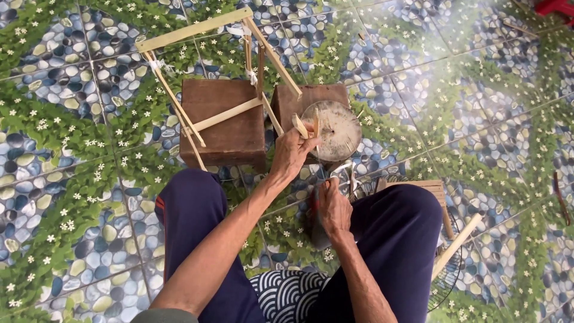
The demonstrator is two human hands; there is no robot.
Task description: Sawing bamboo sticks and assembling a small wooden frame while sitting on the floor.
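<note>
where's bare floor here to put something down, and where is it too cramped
Bare tiled floor lies open left of the brown wooden block and the left knee. More lies right of the round log block, toward the upper right. It is crowded in the middle: the bamboo frame, both blocks, the left hand holding bamboo strips, and the right hand.

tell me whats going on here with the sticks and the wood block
A person sits low over a patterned tile floor, knees apart. The left hand holds short bamboo pieces upright against a round wooden chopping block. The right hand grips a tool just below it; what kind is hard to tell. Ahead, a frame of bamboo slats tied at the corners leans over two brown wooden boxes.
</note>
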